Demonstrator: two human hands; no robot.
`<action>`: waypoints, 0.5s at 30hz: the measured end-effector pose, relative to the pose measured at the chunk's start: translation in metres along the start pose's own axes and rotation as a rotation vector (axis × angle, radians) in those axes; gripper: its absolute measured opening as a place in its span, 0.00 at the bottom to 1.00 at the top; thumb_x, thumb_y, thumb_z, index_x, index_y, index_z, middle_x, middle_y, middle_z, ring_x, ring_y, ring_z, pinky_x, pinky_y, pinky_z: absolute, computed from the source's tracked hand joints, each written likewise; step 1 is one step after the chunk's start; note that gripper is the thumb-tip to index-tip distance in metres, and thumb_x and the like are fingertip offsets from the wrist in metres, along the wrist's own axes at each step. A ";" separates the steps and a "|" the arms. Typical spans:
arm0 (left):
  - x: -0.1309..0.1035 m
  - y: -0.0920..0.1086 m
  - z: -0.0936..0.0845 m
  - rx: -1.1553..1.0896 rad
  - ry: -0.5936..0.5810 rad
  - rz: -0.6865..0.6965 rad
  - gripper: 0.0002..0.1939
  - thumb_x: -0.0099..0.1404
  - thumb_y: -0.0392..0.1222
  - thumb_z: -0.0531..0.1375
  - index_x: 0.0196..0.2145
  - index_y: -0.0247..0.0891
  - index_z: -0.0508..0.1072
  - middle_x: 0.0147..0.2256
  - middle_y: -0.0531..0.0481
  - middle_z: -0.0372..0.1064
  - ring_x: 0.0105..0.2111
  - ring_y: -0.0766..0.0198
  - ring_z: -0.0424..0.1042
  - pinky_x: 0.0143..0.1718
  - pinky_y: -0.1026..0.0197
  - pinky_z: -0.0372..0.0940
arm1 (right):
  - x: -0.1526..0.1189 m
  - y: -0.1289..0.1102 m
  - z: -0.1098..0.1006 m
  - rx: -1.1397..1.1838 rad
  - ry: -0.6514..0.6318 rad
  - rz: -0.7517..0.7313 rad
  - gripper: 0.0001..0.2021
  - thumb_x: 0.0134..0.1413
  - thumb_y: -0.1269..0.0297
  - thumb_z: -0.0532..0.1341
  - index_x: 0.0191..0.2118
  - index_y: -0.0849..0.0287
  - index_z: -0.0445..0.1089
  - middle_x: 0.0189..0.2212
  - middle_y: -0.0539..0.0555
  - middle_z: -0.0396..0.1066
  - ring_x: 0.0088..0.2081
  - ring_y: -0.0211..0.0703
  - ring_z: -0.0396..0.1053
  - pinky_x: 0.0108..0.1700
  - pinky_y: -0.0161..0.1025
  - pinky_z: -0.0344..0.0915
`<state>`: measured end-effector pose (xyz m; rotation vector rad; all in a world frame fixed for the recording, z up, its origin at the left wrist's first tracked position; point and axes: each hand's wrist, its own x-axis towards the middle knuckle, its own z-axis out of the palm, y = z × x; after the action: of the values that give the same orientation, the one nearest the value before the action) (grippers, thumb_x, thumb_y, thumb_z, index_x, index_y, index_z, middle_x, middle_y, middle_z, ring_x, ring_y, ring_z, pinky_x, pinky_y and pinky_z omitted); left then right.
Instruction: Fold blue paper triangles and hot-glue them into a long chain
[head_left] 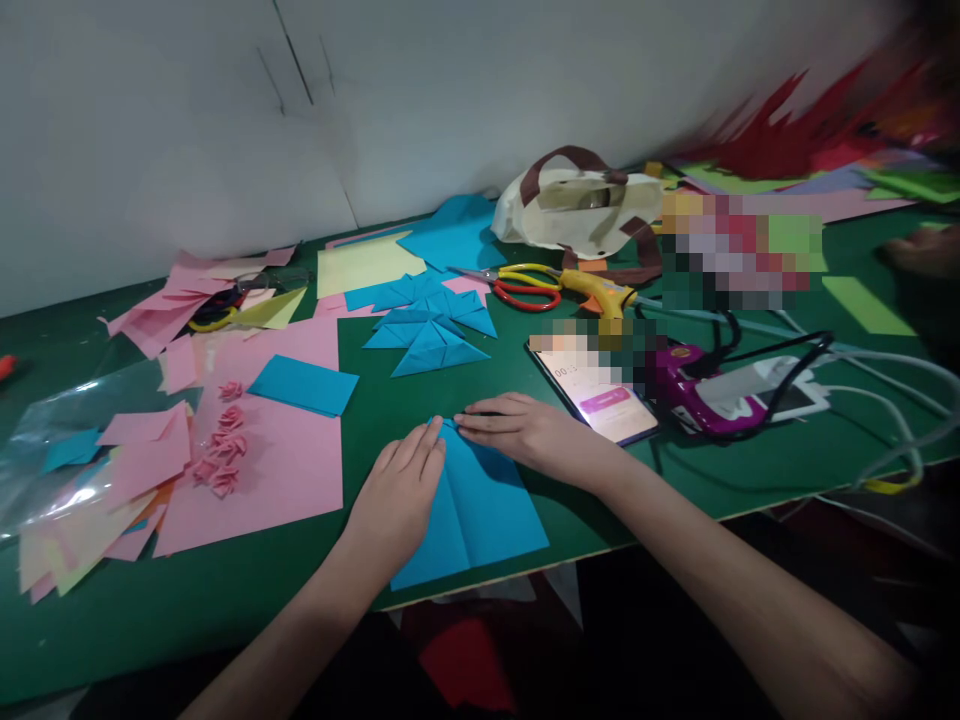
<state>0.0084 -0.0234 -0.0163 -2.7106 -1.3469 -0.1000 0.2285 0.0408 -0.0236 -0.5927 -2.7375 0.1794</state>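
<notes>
Pressing flat, unclenched, my left hand (401,490) and right hand (532,430) apparently steady the far tip of the creased blue sheet (491,515). It lies at the table's (262,590) near edge, presumably for reach.

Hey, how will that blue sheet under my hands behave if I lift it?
The blue sheet is probably light, since it looks like thin paper. It may flex easily along the crease running down its middle. Gripped only at the far end, where the left hand and right hand nearly meet, it might droop.
</notes>
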 end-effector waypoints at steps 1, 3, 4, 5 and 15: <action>-0.001 0.000 0.001 -0.002 0.009 -0.001 0.24 0.59 0.22 0.43 0.50 0.27 0.65 0.57 0.35 0.59 0.55 0.51 0.61 0.48 0.50 0.62 | 0.000 0.000 0.001 0.020 0.001 -0.001 0.15 0.62 0.70 0.51 0.52 0.59 0.67 0.53 0.54 0.66 0.56 0.44 0.60 0.53 0.46 0.62; -0.002 -0.001 0.003 -0.007 0.014 -0.004 0.24 0.58 0.22 0.43 0.51 0.27 0.64 0.57 0.33 0.58 0.55 0.49 0.61 0.47 0.49 0.63 | -0.001 0.001 0.002 0.054 0.009 -0.009 0.15 0.62 0.71 0.51 0.52 0.60 0.67 0.53 0.54 0.67 0.56 0.44 0.61 0.54 0.45 0.62; -0.002 -0.001 0.003 -0.011 0.012 -0.003 0.24 0.59 0.22 0.43 0.51 0.26 0.64 0.57 0.33 0.57 0.55 0.48 0.61 0.47 0.49 0.64 | -0.002 0.001 0.002 0.067 0.016 -0.013 0.15 0.61 0.71 0.51 0.52 0.61 0.67 0.52 0.55 0.67 0.56 0.44 0.61 0.55 0.45 0.62; -0.002 -0.002 0.003 -0.017 0.009 0.000 0.24 0.59 0.23 0.44 0.51 0.26 0.64 0.57 0.32 0.57 0.55 0.47 0.61 0.47 0.48 0.64 | -0.002 0.001 0.002 0.078 0.023 -0.015 0.15 0.61 0.71 0.51 0.52 0.62 0.67 0.52 0.56 0.67 0.56 0.44 0.61 0.55 0.45 0.63; 0.001 -0.008 -0.002 -0.055 -0.023 0.029 0.23 0.60 0.26 0.44 0.51 0.29 0.64 0.58 0.34 0.57 0.53 0.50 0.63 0.46 0.48 0.65 | -0.002 0.003 0.002 0.123 0.008 -0.016 0.16 0.60 0.73 0.52 0.52 0.63 0.67 0.52 0.57 0.67 0.57 0.43 0.60 0.57 0.44 0.62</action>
<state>0.0024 -0.0180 -0.0131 -2.7841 -1.3290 -0.1047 0.2302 0.0423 -0.0265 -0.5358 -2.6989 0.3381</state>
